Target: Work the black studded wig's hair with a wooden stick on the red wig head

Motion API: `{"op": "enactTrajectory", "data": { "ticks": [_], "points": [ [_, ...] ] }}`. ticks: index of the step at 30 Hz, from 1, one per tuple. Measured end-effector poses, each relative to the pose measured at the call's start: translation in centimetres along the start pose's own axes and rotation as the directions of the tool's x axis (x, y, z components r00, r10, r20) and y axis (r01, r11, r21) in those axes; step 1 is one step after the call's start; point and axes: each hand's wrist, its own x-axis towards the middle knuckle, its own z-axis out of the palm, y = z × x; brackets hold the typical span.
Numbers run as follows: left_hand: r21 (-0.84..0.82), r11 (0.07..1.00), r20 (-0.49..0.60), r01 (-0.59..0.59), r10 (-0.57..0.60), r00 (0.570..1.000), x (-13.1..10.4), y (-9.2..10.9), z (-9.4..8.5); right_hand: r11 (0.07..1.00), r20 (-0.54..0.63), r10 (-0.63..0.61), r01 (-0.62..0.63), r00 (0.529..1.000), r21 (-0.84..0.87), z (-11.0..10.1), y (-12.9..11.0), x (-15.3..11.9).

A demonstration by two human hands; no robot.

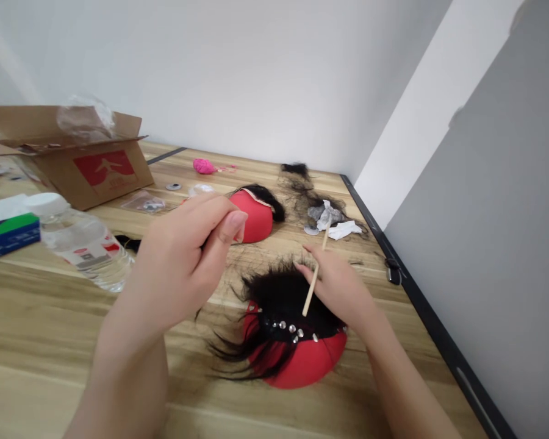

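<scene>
My left hand [187,250] is raised at centre left, fingers curled closed. Whatever it may pinch is hidden. My right hand [336,283] grips a thin wooden stick [319,268] at the base of the thumb, with thumb and forefinger apart. The stick's lower end lies over a red, rounded cap-like piece [302,366] on the table. Black hair [279,292] covers its far side, with loose strands trailing left. Silvery rhinestones [293,328] run along the hair's near edge. The stick's far end overlaps crumpled tissue [324,213]; I cannot tell whether they touch.
A second red piece with black hair [254,219] lies behind. On the left are a clear bottle [86,250] on its side, a blue-green box [11,235] and an open carton [96,167]. Pink yarn [204,166] and loose hair [297,189] lie farther back. Walls border the table.
</scene>
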Motion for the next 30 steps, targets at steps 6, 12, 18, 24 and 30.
{"op": "enactTrajectory", "data": {
  "ticks": [6,12,18,24,30],
  "points": [
    [0.112,0.993,-0.017,-0.024,0.026,1.0,0.5,-1.1,0.5,0.955,-0.033,-0.266,0.268,0.964,0.126,-2.1,-4.7,-5.4],
    [0.133,0.991,-0.019,-0.011,0.014,1.0,0.7,-2.2,1.0,0.946,0.411,-0.305,0.323,0.859,0.026,-0.5,-6.1,-6.2],
    [0.161,0.987,-0.015,0.012,-0.01,1.0,0.6,-2.4,0.7,0.93,0.359,-0.347,0.367,0.866,0.014,0.3,-4.6,-3.4],
    [0.19,0.982,-0.007,-0.007,0.008,1.0,0.5,-2.3,0.5,0.957,0.286,-0.289,0.28,0.913,0.074,0.4,-2.0,-0.2],
    [0.236,0.972,0.011,0.02,-0.023,1.0,0.5,-2.2,0.3,0.966,0.17,0.1,-0.055,0.98,-0.251,-1.9,2.4,0.9]
  ]
}}
